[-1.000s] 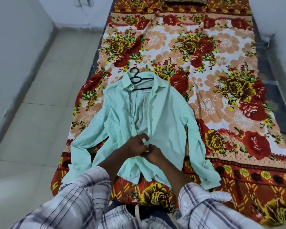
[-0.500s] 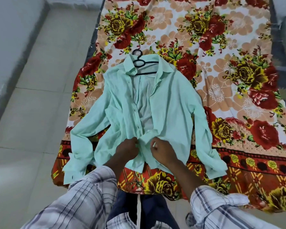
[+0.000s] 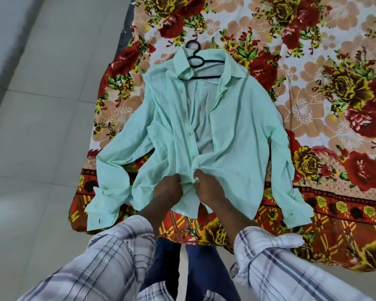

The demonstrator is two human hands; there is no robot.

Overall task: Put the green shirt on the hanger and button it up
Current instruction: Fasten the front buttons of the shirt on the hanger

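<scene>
The green shirt [image 3: 237,135] lies face up on the flowered bed sheet, sleeves spread to both sides. A black hanger [image 3: 201,61] sits inside its collar, the hook poking out above. The front stands open from the collar down to the lower chest, showing the pale inner back. My left hand [image 3: 166,192] pinches the left front edge near the hem. My right hand [image 3: 206,187] pinches the right front edge beside it. Both edges meet between my fingers; the button there is hidden.
The flowered bed sheet [image 3: 313,94] covers a low bed that runs away from me. Pale floor tiles [image 3: 41,127] lie to the left, with a grey wall base beyond. My checked sleeves and dark trousers [image 3: 172,268] fill the bottom of the view.
My view has tilted down and moved closer over the shirt. My hands have shifted a little lower along the front edges, still holding them together.
</scene>
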